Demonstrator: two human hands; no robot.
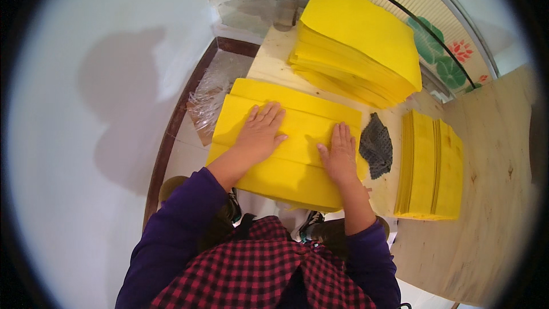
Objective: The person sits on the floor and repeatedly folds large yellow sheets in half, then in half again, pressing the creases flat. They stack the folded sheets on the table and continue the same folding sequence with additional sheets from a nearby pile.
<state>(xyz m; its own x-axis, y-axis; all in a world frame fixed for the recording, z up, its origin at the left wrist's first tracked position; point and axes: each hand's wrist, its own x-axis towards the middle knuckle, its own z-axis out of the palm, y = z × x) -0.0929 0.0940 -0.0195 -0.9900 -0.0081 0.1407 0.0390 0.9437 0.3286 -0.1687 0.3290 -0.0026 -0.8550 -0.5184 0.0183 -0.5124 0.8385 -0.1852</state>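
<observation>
Yellow folded sheets, perhaps felt or soft cloth (297, 180), lie in front of me at the table's near edge, overlapping in steps. My left hand (262, 131) rests flat on their left part, fingers stretched out and pointing away from me. On the right part my right hand (339, 153) presses down flat, its thumb apart from the fingers. Neither hand grips anything. Just right of my right hand lies a dark grey knitted cloth (376, 146). What lies under the yellow sheets is hidden.
A tall yellow stack (360, 28) stands at the back of the wooden table (274, 51), beside a clear jar (287, 7). Two upright yellow bundles (432, 166) are at the right, near a wooden panel (486, 194). Clear plastic wrapping (210, 94) lies on the floor at left.
</observation>
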